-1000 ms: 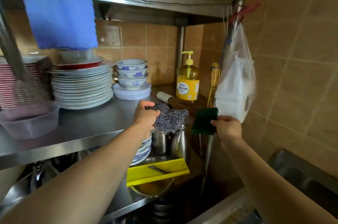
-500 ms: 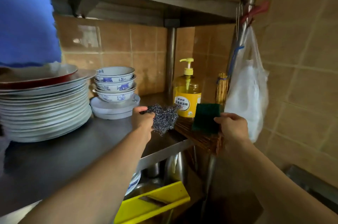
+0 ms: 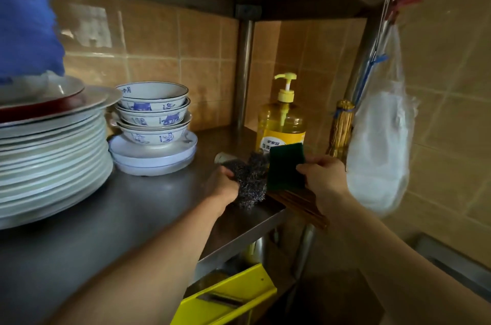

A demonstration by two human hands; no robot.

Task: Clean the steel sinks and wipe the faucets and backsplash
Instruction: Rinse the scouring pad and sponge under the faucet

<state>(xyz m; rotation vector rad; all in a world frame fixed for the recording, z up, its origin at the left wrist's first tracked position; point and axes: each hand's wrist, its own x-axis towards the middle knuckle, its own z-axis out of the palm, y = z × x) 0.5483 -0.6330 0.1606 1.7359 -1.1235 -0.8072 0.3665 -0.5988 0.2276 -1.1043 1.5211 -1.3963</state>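
My left hand (image 3: 222, 186) grips a grey steel-wool scourer (image 3: 251, 181) just above the steel shelf (image 3: 111, 215). My right hand (image 3: 322, 178) pinches a dark green scouring pad (image 3: 285, 166), held upright beside the scourer so the two nearly touch. Right behind them stands a yellow pump bottle of dish soap (image 3: 281, 123) at the shelf's back right corner. A strip of a steel sink rim (image 3: 451, 263) shows at the lower right; the faucets are out of view.
A tall stack of plates (image 3: 50, 165) and stacked blue-patterned bowls (image 3: 154, 115) fill the shelf's left. A blue cloth (image 3: 26, 19) hangs top left. A white plastic bag (image 3: 380, 144) hangs right, beside a bamboo brush (image 3: 341, 128). A yellow slicer (image 3: 228, 298) lies below.
The view has moved closer to the shelf. Both hands have drawn together towards the soap bottle, so the green pad now sits right against the steel wool.
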